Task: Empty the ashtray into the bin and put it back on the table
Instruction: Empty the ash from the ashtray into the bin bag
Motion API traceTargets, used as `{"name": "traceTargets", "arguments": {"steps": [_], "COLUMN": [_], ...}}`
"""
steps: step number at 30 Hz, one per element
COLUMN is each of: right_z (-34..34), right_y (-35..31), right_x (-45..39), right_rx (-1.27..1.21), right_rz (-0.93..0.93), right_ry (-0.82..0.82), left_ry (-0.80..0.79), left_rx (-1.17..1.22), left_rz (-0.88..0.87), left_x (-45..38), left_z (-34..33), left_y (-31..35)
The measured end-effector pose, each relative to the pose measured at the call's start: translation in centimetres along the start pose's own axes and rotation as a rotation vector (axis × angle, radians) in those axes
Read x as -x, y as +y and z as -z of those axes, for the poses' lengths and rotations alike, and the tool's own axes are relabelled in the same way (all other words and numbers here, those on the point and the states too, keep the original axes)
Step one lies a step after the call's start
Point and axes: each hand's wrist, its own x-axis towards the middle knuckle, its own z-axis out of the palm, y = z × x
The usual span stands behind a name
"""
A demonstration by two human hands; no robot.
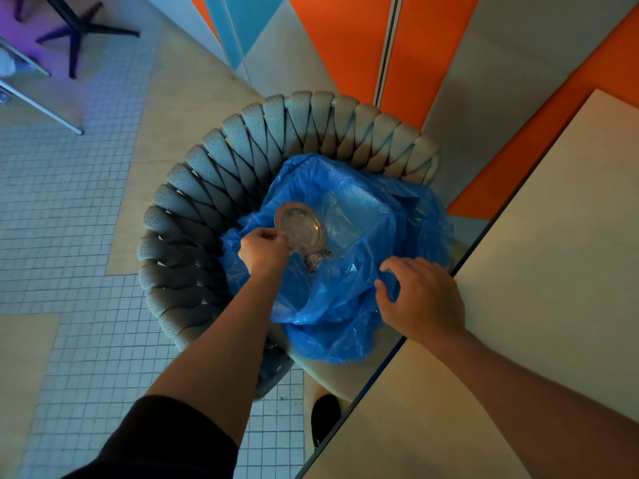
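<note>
One ashtray [301,227], one bag [345,305], one chair [207,160].

Single head-mounted wide-angle view, looking steeply down at close range. Frame spans the tabletop [553,271] at right, the tiled floor [69,236] at left, wall panels [345,46] at far edge.

The person wears a dark short sleeve [162,440] and a black shoe [325,416]; left hand [264,250] and right hand [420,299] are bare.
</note>
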Motion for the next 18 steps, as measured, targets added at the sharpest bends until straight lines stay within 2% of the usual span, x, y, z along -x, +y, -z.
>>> {"name": "traceTargets", "arguments": {"steps": [6, 18], "right_z": [0.0, -0.2], "right_y": [0.0, 0.2], "right_x": [0.0, 0.0], "right_rx": [-0.006, -0.043], "right_rz": [-0.003, -0.025], "right_ry": [-0.004, -0.02], "left_ry": [0.038, -0.037], "left_rx": [0.133, 0.213], "left_rz": [0.136, 0.173], "left_x": [0.5, 2.6], "left_z": [0.0, 0.4], "left_y": [0.2, 1.1]}}
